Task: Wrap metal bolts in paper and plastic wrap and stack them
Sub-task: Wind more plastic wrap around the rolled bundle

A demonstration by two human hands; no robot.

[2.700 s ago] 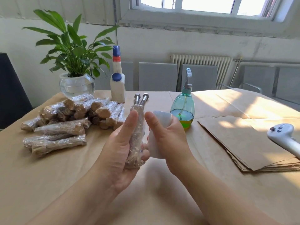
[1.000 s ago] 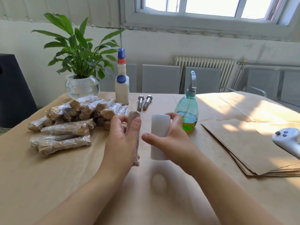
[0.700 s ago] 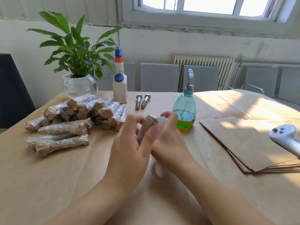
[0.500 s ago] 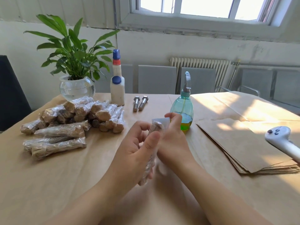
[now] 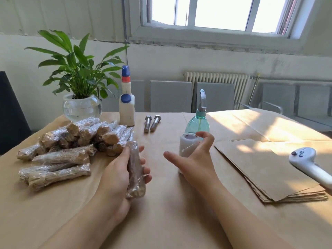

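Stacking is judged to be the step in hand. At far left the pile of brown-paper bolt bundles sheathed in clear plastic film (image 5: pixel 71 146) lies on the paper-covered table (image 5: pixel 161 221). The step is best done by laying the new piece parallel to the others, low on the heap, so that nothing rolls off. Just right of the pile, the finished film-wrapped paper bundle (image 5: pixel 135 174) is held lengthwise in the left hand (image 5: pixel 124 175), fingers curled round it from beneath, thumb along its near side, wrist low above the table. Further back, two bare steel hex bolts (image 5: pixel 151 123) await wrapping. To the right, the white roll of plastic wrap (image 5: pixel 186 146) stands upright; the right hand (image 5: pixel 194 159) is seen beside it, fingers spread and relaxed, nothing gripped; whether its fingertips touch the roll cannot be told.
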